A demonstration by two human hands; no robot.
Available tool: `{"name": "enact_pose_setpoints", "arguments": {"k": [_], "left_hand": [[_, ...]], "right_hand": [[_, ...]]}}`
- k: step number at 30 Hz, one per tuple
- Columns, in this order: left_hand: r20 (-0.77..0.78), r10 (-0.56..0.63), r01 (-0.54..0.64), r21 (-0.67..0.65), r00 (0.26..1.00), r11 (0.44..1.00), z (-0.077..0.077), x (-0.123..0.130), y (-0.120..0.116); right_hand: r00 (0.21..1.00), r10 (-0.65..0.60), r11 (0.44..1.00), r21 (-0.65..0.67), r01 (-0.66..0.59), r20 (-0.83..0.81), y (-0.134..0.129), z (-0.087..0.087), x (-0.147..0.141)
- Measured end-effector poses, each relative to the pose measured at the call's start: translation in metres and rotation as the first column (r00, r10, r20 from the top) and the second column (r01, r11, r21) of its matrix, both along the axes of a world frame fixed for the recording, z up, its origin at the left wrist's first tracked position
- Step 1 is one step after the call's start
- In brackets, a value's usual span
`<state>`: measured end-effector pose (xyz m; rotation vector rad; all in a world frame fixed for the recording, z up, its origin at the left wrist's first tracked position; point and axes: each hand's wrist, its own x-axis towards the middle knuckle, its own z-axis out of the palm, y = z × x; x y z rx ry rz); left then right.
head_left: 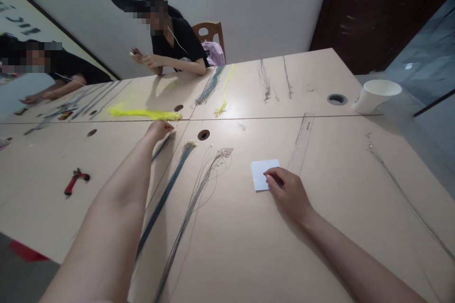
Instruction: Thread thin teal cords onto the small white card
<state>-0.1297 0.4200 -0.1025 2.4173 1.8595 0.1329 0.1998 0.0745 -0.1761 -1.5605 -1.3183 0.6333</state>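
Note:
My left hand (160,130) reaches over the table with its fingers pinched at the end of a dark cord bundle (163,146); what lies between the fingertips is too small to name. Just beyond it is a bright yellow bundle of cords (142,114). My right hand (288,189) has its fingers curled together at the right edge of a white paper square (260,175); anything inside them is hidden. Between my arms lie a blue-grey cord bundle (167,191) with gold-coloured ends and a looser grey bundle (197,194).
A clear ruler (302,142) lies beyond my right hand. Red-handled pliers (74,182) are at the left. A white cup (377,96) stands at the back right, near a grey-rimmed table hole (337,99). Two people sit across the table, and more cords lie before them.

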Motion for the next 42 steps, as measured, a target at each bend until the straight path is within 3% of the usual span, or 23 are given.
{"name": "enact_pose_setpoints", "arguments": {"k": [7, 11, 18, 23, 31, 37, 42], "left_hand": [[-0.031, 0.013, -0.011, 0.068, 0.999, 0.998, 0.024, 0.0, -0.015], [-0.013, -0.131, 0.132, 0.139, 0.991, 0.981, 0.032, 0.003, -0.038], [0.046, -0.35, 0.346, 0.082, 0.936, 0.935, 0.022, 0.029, -0.104], [0.15, -0.353, 0.354, 0.025, 0.923, 0.935, 0.005, 0.064, -0.131], [0.125, -0.309, 0.312, -0.007, 0.943, 0.95, -0.026, 0.101, -0.122], [0.116, -0.218, 0.222, -0.022, 0.969, 0.975, -0.031, 0.101, -0.115], [0.136, -0.218, 0.225, -0.035, 0.966, 0.974, -0.035, 0.103, -0.113]], "right_hand": [[1.0, 0.004, 1.0, 0.02, -0.005, 0.016, -0.001, 0.001, 0.002], [1.0, -0.001, 0.998, 0.055, 0.0, 0.017, -0.002, 0.0, 0.003], [1.0, 0.007, 0.995, 0.101, -0.005, -0.011, -0.003, -0.003, 0.004], [1.0, 0.011, 0.992, 0.125, -0.01, -0.01, -0.003, -0.006, 0.005], [1.0, 0.027, 0.991, 0.134, -0.025, -0.012, 0.001, -0.008, 0.005], [1.0, 0.026, 0.994, 0.104, -0.025, -0.012, 0.002, -0.006, 0.006], [1.0, 0.03, 0.996, 0.083, -0.029, -0.005, 0.002, -0.005, 0.006]]}}
